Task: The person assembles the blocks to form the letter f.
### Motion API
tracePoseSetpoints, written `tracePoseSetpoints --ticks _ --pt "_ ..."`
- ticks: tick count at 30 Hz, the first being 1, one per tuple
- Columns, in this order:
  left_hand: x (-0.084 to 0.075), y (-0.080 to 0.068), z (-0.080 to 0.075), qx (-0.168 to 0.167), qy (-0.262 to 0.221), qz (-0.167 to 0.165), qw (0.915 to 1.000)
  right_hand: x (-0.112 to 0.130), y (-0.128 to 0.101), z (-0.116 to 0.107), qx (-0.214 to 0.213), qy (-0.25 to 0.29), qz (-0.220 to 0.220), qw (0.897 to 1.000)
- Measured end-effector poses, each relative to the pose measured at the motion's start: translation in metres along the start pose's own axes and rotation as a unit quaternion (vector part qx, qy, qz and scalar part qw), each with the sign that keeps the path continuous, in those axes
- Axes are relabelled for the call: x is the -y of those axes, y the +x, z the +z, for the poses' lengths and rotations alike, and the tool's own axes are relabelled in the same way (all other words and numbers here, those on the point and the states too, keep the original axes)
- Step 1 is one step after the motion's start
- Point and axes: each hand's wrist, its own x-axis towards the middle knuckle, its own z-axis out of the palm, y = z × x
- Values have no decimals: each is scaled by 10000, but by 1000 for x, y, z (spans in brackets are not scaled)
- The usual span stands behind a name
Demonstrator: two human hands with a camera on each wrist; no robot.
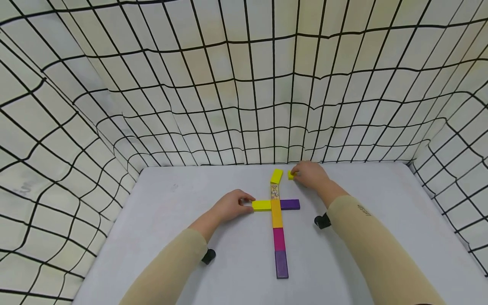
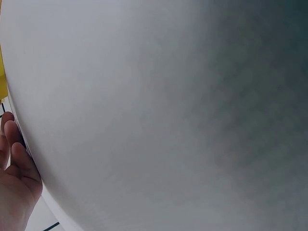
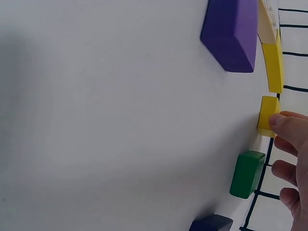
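Flat coloured blocks form a cross on the white table. Its upright runs from a purple block (image 1: 281, 264) through a magenta block (image 1: 279, 239) and an orange block (image 1: 276, 214) to a patterned pale block (image 1: 275, 191). Beyond that, a yellow block (image 1: 276, 176) lies at a slant. My left hand (image 1: 230, 206) has thumb and forefinger at the outer end of the yellow left-arm block (image 1: 261, 206). Opposite lies a purple right-arm block (image 1: 290, 204). At the far edge, my right hand (image 1: 310, 174) pinches a small yellow block (image 3: 267, 115) between thumb and fingers.
Close by the right hand, the right wrist view shows a green block (image 3: 247, 174) and a dark block (image 3: 211, 223). Black netting (image 1: 248, 106) over pale walls encloses the table (image 1: 160, 212) at the back and sides.
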Motion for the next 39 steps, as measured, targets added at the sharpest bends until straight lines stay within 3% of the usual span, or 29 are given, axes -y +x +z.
tracePoseSetpoints --ticks 11,26,39 --pt "3 1 1 -26 35 -41 10000 5 3 0 -57 -248 -173 9995" --pt "0 -4 -1 -38 -27 29 10000 2 13 0 112 446 295 9985" --pt "1 -4 0 -32 25 71 10000 10 18 -5 142 413 396 9983"
